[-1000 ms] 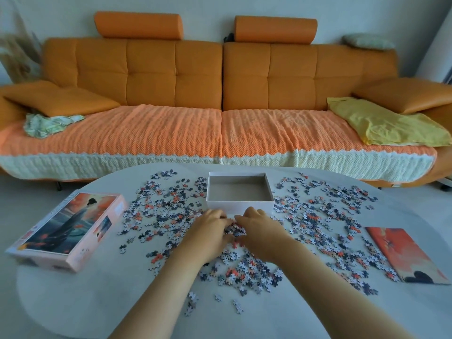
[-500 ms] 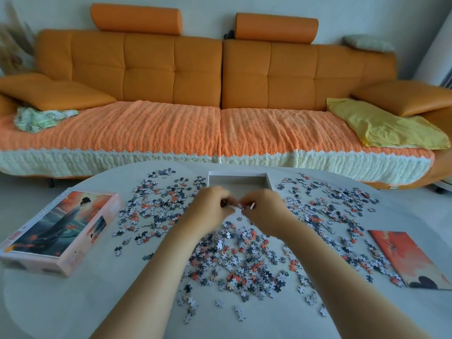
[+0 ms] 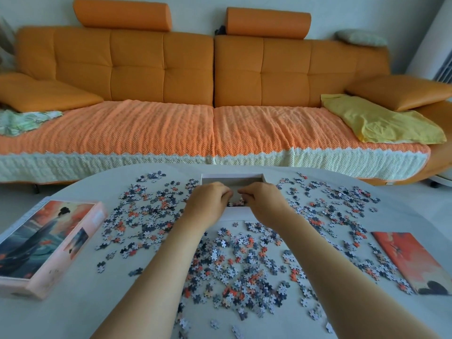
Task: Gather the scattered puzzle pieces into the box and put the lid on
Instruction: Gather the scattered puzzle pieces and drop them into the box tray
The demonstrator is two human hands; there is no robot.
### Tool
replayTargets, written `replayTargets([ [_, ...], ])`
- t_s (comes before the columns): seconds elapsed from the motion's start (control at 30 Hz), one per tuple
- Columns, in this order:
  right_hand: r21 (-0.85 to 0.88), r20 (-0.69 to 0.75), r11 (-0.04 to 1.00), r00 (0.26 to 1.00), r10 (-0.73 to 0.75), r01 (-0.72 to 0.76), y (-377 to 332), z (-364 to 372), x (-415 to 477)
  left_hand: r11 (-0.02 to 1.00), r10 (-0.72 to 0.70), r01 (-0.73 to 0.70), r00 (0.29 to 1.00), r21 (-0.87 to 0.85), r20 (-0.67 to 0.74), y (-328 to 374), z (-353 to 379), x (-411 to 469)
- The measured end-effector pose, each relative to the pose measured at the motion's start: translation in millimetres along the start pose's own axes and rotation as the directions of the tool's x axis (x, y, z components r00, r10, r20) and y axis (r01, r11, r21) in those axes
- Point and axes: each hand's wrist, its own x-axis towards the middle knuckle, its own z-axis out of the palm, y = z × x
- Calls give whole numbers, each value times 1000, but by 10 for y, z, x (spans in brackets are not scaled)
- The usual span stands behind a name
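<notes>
The open white box [image 3: 232, 176] sits at the table's far middle. Both my hands hang over its near half, knuckles up and fingers curled downward. My left hand [image 3: 208, 206] and my right hand [image 3: 265, 204] are a small gap apart, each cupped around puzzle pieces. A few pieces [image 3: 236, 203] lie inside the box between them. Many loose puzzle pieces [image 3: 234, 263] cover the table to the left, right and near side of the box. The lid [image 3: 49, 243], printed with a figure in a long dress, lies at the left edge.
An orange reference picture [image 3: 413, 260] lies flat at the table's right edge, with pieces against it. The round white table [image 3: 73, 314] ends just past the box. Beyond it stands an orange sofa [image 3: 212, 77].
Both hands lifted a scoop of pieces from the pile near me and moved it forward over the box. They have now drawn slightly apart, and pieces show in the box.
</notes>
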Motion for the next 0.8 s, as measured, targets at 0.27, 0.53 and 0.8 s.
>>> replayTargets([
  [0.27,36,-87,996,993,-74,78,115,-239,-256,988,99,-96,995,120,-21,318,-46,-81],
  [0.53,-62,-70,976,976,206,-210,938,-759,-1030,987,159,-158,984,-18,85,1530,322,-107],
  [0.8,-219,30,802,818,575,-556,1818,-926,-1772,961,276,-250,892,-120,358,2591,1058,30],
])
